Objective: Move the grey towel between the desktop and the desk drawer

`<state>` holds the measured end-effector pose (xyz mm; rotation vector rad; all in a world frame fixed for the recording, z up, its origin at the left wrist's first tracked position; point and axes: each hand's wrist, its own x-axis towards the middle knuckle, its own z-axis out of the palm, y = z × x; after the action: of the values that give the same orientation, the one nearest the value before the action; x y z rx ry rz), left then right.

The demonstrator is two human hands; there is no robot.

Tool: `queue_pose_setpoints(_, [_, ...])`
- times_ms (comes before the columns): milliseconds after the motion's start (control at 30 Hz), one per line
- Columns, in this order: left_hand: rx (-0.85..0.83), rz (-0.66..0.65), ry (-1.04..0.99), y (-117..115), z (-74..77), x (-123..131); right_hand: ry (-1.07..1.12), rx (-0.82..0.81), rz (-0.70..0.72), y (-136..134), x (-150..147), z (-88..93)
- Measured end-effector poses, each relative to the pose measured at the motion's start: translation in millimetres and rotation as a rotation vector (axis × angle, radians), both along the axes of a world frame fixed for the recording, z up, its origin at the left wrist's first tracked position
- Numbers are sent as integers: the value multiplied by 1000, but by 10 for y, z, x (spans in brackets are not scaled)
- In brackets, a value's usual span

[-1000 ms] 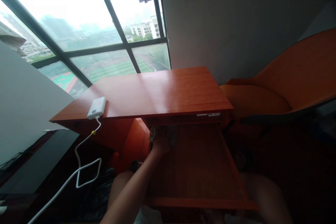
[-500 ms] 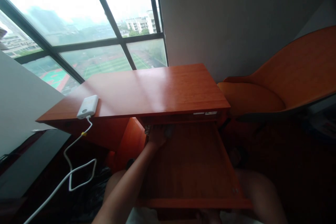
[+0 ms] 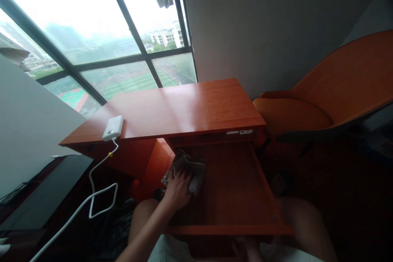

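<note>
My left hand (image 3: 179, 190) is over the left side of the pulled-out wooden drawer (image 3: 236, 188). Its fingers are bent onto a crumpled brown-and-grey cloth (image 3: 196, 168), which has a patterned edge on the left and a pale line along its top. The cloth rises above the drawer's left side. Below the drawer front, in shadow, is my right hand (image 3: 247, 247); its fingers are mostly hidden by darkness, and what it touches is unclear. The visible drawer floor is plain brown wood.
A white power bank (image 3: 113, 127) with a white cable (image 3: 92, 188) lies on the left of the desk top (image 3: 190, 106). An orange chair (image 3: 294, 110) stands to the right. My knees flank the drawer, and a dark panel (image 3: 49, 188) is at left.
My left hand has drawn back from deep in the drawer toward me, bringing the cloth into view. The view has shifted slightly. My right hand stays below the drawer front.
</note>
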<state>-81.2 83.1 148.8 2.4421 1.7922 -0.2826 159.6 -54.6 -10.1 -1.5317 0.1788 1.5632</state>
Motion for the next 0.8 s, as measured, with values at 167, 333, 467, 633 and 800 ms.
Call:
queue_pose_setpoints(167, [-210, 29, -90, -479, 260, -59, 43, -15, -23, 35, 8, 158])
queue_pose_setpoints(333, [-370, 94, -171, -831, 490, -37, 165, 54, -23, 7, 41, 393])
queue_pose_setpoints(467, [-340, 114, -146, -896, 552, 77, 260, 86, -37, -21, 56, 569])
queue_pose_setpoints(633, [-323, 29, -35, -778, 534, 268, 212, 148, -40, -30, 49, 717])
queue_pose_setpoints(800, [-364, -63, -139, -746, 463, 560, 266, 189, -44, -45, 41, 689])
